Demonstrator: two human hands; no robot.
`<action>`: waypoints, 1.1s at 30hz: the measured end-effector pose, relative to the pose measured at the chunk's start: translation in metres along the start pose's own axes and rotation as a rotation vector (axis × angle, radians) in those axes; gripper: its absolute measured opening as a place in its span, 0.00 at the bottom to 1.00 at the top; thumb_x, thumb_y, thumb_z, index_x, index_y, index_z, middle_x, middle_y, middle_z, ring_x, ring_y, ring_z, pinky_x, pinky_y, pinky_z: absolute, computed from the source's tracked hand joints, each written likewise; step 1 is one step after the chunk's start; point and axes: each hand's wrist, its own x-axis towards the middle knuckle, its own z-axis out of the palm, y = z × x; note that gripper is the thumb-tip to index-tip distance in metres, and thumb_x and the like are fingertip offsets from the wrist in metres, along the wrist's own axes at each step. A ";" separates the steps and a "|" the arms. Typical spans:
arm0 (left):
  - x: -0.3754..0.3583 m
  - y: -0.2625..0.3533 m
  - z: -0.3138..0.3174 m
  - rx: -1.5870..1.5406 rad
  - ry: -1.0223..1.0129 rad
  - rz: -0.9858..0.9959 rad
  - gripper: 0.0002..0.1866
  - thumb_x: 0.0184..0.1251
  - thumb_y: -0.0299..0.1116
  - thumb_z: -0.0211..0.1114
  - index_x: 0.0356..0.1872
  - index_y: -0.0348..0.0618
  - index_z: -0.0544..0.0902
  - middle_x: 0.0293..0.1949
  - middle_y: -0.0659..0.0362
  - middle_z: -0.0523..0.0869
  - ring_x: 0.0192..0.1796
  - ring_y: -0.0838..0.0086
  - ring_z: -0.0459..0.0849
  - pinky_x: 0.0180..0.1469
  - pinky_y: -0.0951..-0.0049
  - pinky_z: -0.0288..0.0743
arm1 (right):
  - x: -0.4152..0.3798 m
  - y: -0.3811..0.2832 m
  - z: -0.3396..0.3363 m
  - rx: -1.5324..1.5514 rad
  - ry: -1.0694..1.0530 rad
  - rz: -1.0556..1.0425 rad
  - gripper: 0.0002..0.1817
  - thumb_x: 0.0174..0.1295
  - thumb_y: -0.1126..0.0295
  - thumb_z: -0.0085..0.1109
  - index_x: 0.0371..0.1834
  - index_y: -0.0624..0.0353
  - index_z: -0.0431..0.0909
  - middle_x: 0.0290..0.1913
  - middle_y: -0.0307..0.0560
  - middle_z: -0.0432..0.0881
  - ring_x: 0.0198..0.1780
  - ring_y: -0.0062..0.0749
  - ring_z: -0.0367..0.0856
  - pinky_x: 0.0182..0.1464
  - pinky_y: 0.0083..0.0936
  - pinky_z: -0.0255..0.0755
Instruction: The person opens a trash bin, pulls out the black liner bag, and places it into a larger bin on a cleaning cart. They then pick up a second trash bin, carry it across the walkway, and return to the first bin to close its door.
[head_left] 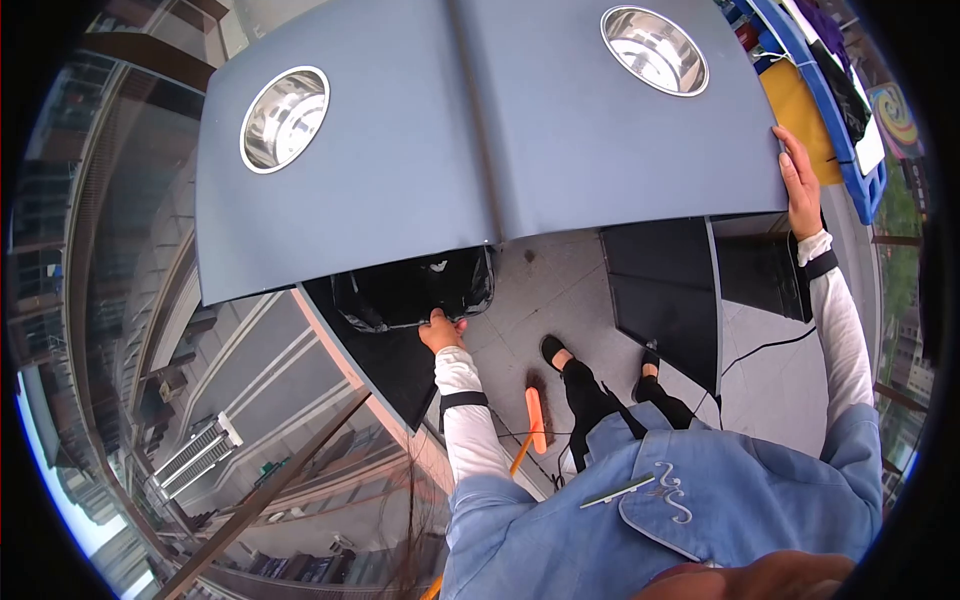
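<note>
My left hand (440, 331) is closed on the near rim of a black bin (352, 318), which looks lined with a shiny black bag. The bin is under the left part of a grey tabletop (545, 150), and the tabletop hides its far side. At the right edge of that tabletop, my right hand (797, 185) is wrapped over the border near the front corner. Two round steel-rimmed openings are set into the top, one on the left (286, 120) and one on the right (655, 50).
Black panels (662, 290) stand below the tabletop on both sides. An orange-headed broom (535, 418) lies near my feet. A black cable (770, 347) runs at the right. A blue cart (868, 195) with items stands beyond my right hand. Glass and a road are at left.
</note>
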 end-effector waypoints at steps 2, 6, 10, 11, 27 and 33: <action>-0.012 -0.006 -0.013 0.004 0.016 -0.001 0.13 0.51 0.30 0.54 0.29 0.28 0.65 0.20 0.52 0.72 0.12 0.69 0.71 0.11 0.74 0.70 | -0.001 0.003 0.000 0.021 -0.001 -0.003 0.18 0.60 0.62 0.38 0.50 0.59 0.66 0.52 0.47 0.66 0.57 0.33 0.60 0.58 0.21 0.49; -0.032 -0.030 -0.036 -0.016 0.062 -0.032 0.13 0.51 0.30 0.54 0.29 0.27 0.64 0.20 0.51 0.71 0.10 0.69 0.70 0.11 0.74 0.69 | -0.001 0.005 0.001 0.022 0.004 -0.015 0.18 0.59 0.62 0.39 0.50 0.58 0.66 0.52 0.47 0.66 0.56 0.33 0.61 0.57 0.21 0.50; -0.056 -0.087 -0.081 -0.069 0.063 -0.117 0.14 0.52 0.29 0.52 0.36 0.31 0.63 0.25 0.50 0.73 0.16 0.67 0.73 0.14 0.73 0.71 | -0.001 0.004 0.002 0.031 0.009 -0.024 0.19 0.60 0.62 0.39 0.50 0.59 0.66 0.52 0.47 0.66 0.56 0.32 0.61 0.57 0.21 0.50; -0.066 -0.098 -0.086 -0.079 0.096 -0.119 0.14 0.51 0.29 0.52 0.37 0.32 0.64 0.25 0.51 0.73 0.17 0.67 0.74 0.15 0.72 0.72 | -0.001 0.006 0.002 0.042 0.015 -0.026 0.18 0.60 0.63 0.39 0.50 0.59 0.66 0.52 0.46 0.66 0.56 0.32 0.61 0.57 0.20 0.50; -0.057 -0.078 -0.154 0.062 -0.091 -0.065 0.24 0.45 0.40 0.65 0.46 0.55 0.68 0.45 0.63 0.71 0.41 0.71 0.69 0.40 0.65 0.67 | -0.003 0.010 0.004 0.052 0.000 -0.011 0.19 0.60 0.63 0.39 0.51 0.60 0.65 0.52 0.45 0.67 0.56 0.28 0.61 0.57 0.19 0.50; -0.053 -0.085 -0.166 0.053 -0.138 -0.161 0.22 0.46 0.42 0.66 0.43 0.53 0.69 0.36 0.64 0.76 0.31 0.75 0.73 0.31 0.72 0.70 | -0.002 0.010 0.004 0.029 0.002 -0.016 0.19 0.61 0.62 0.38 0.51 0.61 0.65 0.52 0.45 0.67 0.57 0.28 0.60 0.58 0.18 0.48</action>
